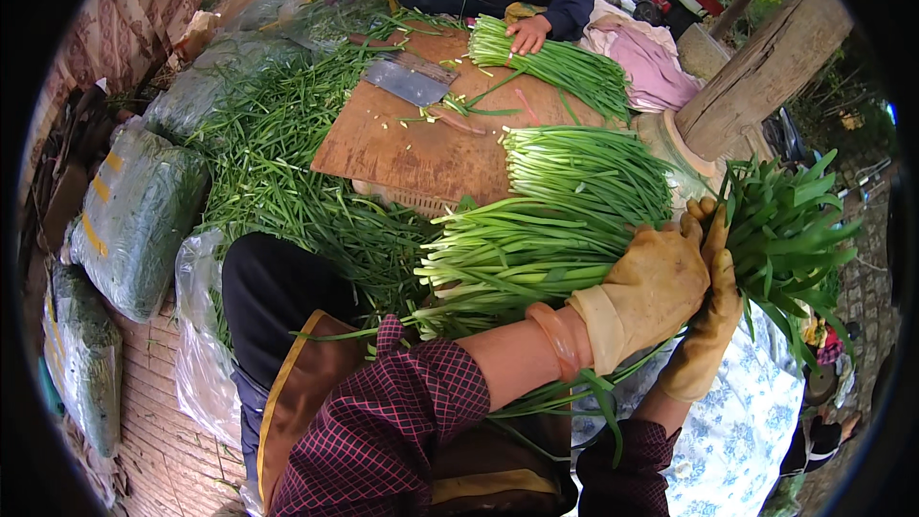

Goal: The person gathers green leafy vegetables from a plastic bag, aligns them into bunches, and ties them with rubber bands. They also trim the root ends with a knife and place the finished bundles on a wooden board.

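Note:
Both my hands wear tan rubber gloves and close around a bunch of garlic chives (524, 248) at its leafy part. My left hand (657, 269) wraps the bunch from the near side. Beside it, my right hand (707, 341) presses from the right with its fingers pointing up. The pale stalk ends point left, and the dark leaf tips (782, 237) fan out beyond my hands. Orange rubber bands (556, 337) circle my left wrist. Another bunch of chives (589, 165) lies just behind, its white ends on the wooden board (413, 147).
A cleaver (408, 81) lies flat on the board. Opposite, a co-worker's bare hand (529, 34) rests on a banded chive bunch (560, 68). Loose leaves (287, 136) heap at left, beside plastic-wrapped packs (140, 215). A wooden post (764, 64) rises at right, above a blue-flowered cloth (732, 416).

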A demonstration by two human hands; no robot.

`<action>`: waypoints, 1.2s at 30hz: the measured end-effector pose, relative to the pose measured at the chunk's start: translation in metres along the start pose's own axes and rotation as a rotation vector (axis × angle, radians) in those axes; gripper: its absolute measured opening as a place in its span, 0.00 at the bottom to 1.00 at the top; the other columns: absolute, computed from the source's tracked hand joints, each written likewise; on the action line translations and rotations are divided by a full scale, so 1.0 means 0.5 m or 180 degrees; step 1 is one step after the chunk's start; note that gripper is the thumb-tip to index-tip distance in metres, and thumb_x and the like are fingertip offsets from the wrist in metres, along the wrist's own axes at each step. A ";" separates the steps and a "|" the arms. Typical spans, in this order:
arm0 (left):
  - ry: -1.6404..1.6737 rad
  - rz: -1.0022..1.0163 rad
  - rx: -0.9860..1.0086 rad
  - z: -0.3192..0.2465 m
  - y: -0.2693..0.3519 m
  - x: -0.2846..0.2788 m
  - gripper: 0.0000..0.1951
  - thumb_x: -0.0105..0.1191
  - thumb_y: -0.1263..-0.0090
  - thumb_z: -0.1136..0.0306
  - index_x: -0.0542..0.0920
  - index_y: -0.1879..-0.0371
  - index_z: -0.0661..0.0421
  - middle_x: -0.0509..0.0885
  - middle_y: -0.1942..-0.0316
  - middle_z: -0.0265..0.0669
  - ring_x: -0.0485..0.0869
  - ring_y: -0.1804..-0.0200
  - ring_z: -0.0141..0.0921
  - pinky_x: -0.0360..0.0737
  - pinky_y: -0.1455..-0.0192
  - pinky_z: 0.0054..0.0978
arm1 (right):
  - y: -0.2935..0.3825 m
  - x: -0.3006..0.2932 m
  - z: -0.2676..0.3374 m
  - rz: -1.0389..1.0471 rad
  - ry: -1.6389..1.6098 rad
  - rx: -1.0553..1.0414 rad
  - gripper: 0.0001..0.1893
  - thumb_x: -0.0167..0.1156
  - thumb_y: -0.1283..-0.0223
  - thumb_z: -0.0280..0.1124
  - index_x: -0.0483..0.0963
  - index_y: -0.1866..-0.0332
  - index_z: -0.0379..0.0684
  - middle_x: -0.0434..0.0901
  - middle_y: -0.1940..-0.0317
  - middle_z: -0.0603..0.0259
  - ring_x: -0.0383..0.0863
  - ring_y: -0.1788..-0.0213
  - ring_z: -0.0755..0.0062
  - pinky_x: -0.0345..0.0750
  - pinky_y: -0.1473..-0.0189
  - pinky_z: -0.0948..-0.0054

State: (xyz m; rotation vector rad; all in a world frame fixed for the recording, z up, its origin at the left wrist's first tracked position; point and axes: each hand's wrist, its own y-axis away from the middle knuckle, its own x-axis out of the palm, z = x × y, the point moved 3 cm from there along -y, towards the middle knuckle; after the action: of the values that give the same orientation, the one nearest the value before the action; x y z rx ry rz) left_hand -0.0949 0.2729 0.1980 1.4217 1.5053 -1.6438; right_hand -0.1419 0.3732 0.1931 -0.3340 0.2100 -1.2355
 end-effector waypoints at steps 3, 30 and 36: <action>0.1169 -0.0660 -0.0225 -0.004 0.036 -0.010 0.31 0.59 0.34 0.58 0.74 0.32 0.60 0.76 0.33 0.50 0.77 0.36 0.45 0.76 0.40 0.48 | 0.038 0.012 -0.003 -0.0425 -0.0649 -0.0075 0.29 0.56 0.27 0.45 0.72 0.32 0.31 0.77 0.35 0.53 0.74 0.31 0.61 0.67 0.26 0.58; 0.5955 0.0163 -0.1669 0.307 0.453 0.164 0.34 0.49 0.22 0.35 0.72 0.36 0.55 0.82 0.58 0.29 0.80 0.68 0.20 0.77 0.75 0.12 | -0.097 -0.160 -0.080 -0.0815 -0.1013 0.0454 0.13 0.56 0.22 0.39 0.78 0.48 0.40 0.82 0.64 0.64 0.82 0.57 0.69 0.81 0.51 0.68; 0.5863 0.0074 -0.1632 0.288 0.438 0.112 0.35 0.46 0.22 0.34 0.73 0.39 0.59 0.78 0.57 0.31 0.77 0.63 0.22 0.75 0.61 0.17 | -0.093 -0.206 -0.127 -0.0753 -0.0862 0.0533 0.15 0.55 0.21 0.41 0.78 0.48 0.39 0.80 0.64 0.66 0.81 0.58 0.70 0.80 0.52 0.69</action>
State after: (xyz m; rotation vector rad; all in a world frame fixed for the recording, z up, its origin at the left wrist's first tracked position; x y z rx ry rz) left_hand 0.0261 0.0967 0.0361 2.5711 2.2619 0.6582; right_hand -0.2372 0.4485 0.1483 -0.3839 -0.1699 -1.4150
